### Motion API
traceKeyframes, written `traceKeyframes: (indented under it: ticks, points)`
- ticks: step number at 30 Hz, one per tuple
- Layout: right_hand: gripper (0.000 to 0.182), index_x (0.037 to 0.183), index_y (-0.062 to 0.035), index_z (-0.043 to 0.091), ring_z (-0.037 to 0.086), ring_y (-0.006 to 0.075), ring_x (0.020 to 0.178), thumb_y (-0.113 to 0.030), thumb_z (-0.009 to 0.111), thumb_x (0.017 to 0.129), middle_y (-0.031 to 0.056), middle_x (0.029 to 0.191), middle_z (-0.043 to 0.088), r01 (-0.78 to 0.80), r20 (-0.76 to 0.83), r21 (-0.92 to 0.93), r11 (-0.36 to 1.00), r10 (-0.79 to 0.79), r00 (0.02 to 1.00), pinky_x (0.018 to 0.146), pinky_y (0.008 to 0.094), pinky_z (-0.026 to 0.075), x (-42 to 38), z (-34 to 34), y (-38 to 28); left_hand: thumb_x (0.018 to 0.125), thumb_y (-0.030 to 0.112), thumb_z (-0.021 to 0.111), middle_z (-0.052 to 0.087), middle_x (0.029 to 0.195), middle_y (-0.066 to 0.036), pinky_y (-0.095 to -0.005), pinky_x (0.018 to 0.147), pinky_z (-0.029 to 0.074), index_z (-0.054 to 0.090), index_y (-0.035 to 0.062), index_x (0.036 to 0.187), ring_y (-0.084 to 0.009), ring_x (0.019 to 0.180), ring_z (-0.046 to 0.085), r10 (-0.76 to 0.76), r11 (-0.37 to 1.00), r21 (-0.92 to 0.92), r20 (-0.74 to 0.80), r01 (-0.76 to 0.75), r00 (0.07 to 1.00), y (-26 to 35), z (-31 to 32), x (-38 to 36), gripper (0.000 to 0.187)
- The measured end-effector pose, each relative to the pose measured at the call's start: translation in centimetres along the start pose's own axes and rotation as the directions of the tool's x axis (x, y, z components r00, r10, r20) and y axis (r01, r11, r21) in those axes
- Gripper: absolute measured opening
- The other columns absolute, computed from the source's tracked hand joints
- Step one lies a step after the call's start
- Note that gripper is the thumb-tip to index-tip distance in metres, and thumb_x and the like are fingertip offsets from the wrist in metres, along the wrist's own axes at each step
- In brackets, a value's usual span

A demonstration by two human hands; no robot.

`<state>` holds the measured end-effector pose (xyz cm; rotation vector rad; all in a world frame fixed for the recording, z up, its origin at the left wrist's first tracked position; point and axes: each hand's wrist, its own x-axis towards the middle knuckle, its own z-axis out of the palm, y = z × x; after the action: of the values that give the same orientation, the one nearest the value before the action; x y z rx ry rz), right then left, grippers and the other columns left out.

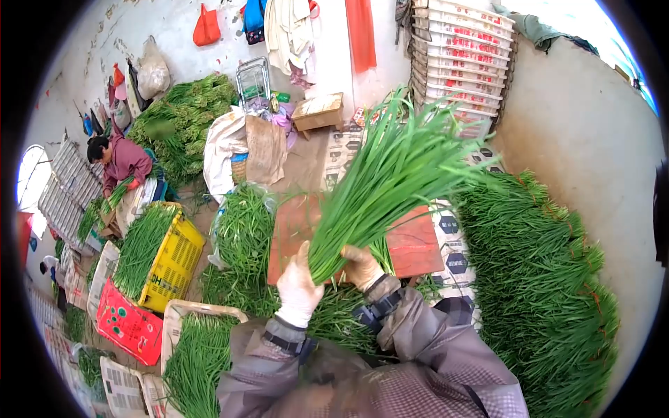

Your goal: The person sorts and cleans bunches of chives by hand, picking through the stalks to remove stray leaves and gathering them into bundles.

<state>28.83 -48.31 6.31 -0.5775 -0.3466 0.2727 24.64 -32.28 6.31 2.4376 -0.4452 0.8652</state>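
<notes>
A large bunch of garlic chives [390, 174] is held up in front of me, its leaves fanning out toward the upper right. My left hand [300, 287], in a pale glove, is closed round the stem end. On the other side of the stems, my right hand [361, 268], also gloved, has its thumb and fingers closed against the bunch. Behind and below it is a reddish board [414, 247], partly hidden by the leaves. A few more chive stems [382, 255] lie on the board near my right hand.
Tied chives [536, 292] are piled along the right wall. Loose chives [244, 230] lie left of the board, near a yellow crate [174, 261] and a pale crate [171, 327]. White crates [463, 63] are stacked at the back. Another person [125, 160] handles greens at far left.
</notes>
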Motion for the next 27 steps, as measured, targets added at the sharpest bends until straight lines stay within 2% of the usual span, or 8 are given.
traceKeyframes:
  ticks: [6, 11, 14, 15, 18, 20, 23, 27]
  points:
    - [0.056, 0.124, 0.0005, 0.054, 0.062, 0.0251, 0.105, -0.016, 0.075, 0.074, 0.0109, 0.115, 0.064, 0.013, -0.096, 0.103, 0.995, -0.003, 0.995, 0.095, 0.0415, 0.050, 0.3, -1.8, -0.6, 0.068, 0.030, 0.079, 0.053, 0.124, -0.019, -0.0402, 0.086, 0.051, 0.014, 0.0031, 0.150, -0.0373, 0.104, 0.060, -0.168, 0.985, 0.093, 0.258, 0.148, 0.952, 2.3, 1.9, -1.3, 0.108]
    - [0.053, 0.123, 0.0001, 0.055, 0.064, 0.0259, 0.101, -0.016, 0.073, 0.075, 0.0110, 0.111, 0.066, -0.088, -0.071, 0.117, 0.989, 0.097, 0.993, 0.094, 0.0412, 0.051, -0.3, -2.7, -0.5, 0.071, 0.049, 0.078, 0.043, 0.135, -0.025, -0.0397, 0.092, 0.048, -0.004, -0.0033, 0.149, -0.0384, 0.113, 0.055, -0.042, 0.954, -0.256, 0.409, 0.159, 0.911, 2.4, -0.1, -1.9, 0.125]
    - [0.052, 0.122, -0.0013, 0.056, 0.064, 0.0252, 0.100, -0.016, 0.073, 0.075, 0.0106, 0.111, 0.066, -0.127, -0.034, -0.007, 0.992, 0.126, 0.991, 0.093, 0.0398, 0.051, -1.2, -2.9, -0.2, 0.073, 0.052, 0.077, 0.037, 0.142, -0.027, -0.0389, 0.100, 0.043, -0.013, -0.0034, 0.147, -0.0401, 0.120, 0.052, -0.081, 0.834, -0.295, 0.771, 0.467, 0.632, 2.8, -3.5, -0.8, 0.129]
    - [0.054, 0.124, -0.0022, 0.056, 0.064, 0.0245, 0.101, -0.015, 0.073, 0.075, 0.0103, 0.113, 0.065, -0.195, 0.011, 0.001, 0.981, 0.195, 0.981, 0.093, 0.0389, 0.051, -1.6, -2.8, 0.0, 0.074, 0.046, 0.080, 0.038, 0.143, -0.025, -0.0376, 0.106, 0.038, -0.015, -0.0035, 0.147, -0.0365, 0.125, 0.048, -0.041, 0.775, -0.404, 0.734, 0.485, 0.677, 3.7, -5.1, -0.6, 0.130]
    - [0.061, 0.130, -0.0025, 0.052, 0.063, 0.0255, 0.105, -0.010, 0.074, 0.073, 0.0108, 0.117, 0.064, -0.351, -0.028, 0.014, 0.936, 0.351, 0.936, 0.095, 0.0423, 0.050, -3.8, -1.9, 1.2, 0.073, 0.039, 0.083, 0.038, 0.144, -0.022, -0.0375, 0.109, 0.034, -0.012, -0.0020, 0.148, -0.0306, 0.131, 0.043, 0.021, 0.684, -0.603, 0.579, 0.411, 0.815, 1.7, -4.5, -3.2, 0.129]
    - [0.067, 0.132, -0.0025, 0.049, 0.062, 0.0252, 0.106, -0.007, 0.076, 0.070, 0.0103, 0.120, 0.062, -0.405, -0.024, -0.033, 0.913, 0.405, 0.914, 0.097, 0.0413, 0.049, -5.3, -1.1, 2.7, 0.070, 0.034, 0.086, 0.039, 0.143, -0.017, -0.0383, 0.107, 0.037, 0.000, 0.0027, 0.151, -0.0257, 0.130, 0.041, -0.091, 0.265, -0.694, 0.673, 0.669, 0.734, 1.0, -4.6, -4.2, 0.123]
    - [0.073, 0.133, -0.0019, 0.049, 0.056, 0.0218, 0.114, -0.014, 0.081, 0.069, 0.0092, 0.124, 0.060, -0.462, -0.130, -0.258, 0.848, 0.444, 0.887, 0.101, 0.0356, 0.043, -8.1, -0.9, 6.3, 0.067, 0.033, 0.088, 0.049, 0.134, -0.012, -0.0366, 0.104, 0.040, 0.029, 0.0014, 0.144, -0.0233, 0.124, 0.047, -0.147, 0.230, -0.675, 0.688, 0.701, 0.711, 0.1, -5.0, -6.6, 0.102]
    - [0.076, 0.135, 0.0000, 0.046, 0.053, 0.0206, 0.117, -0.025, 0.082, 0.073, 0.0110, 0.128, 0.057, -0.390, 0.013, -0.455, 0.801, 0.443, 0.896, 0.104, 0.0352, 0.040, -7.0, 0.5, 6.7, 0.063, 0.036, 0.090, 0.057, 0.125, -0.010, -0.0373, 0.102, 0.041, 0.044, 0.0013, 0.136, -0.0234, 0.119, 0.051, -0.242, 0.053, -0.669, 0.711, 0.741, 0.660, 0.2, -5.9, -6.5, 0.093]
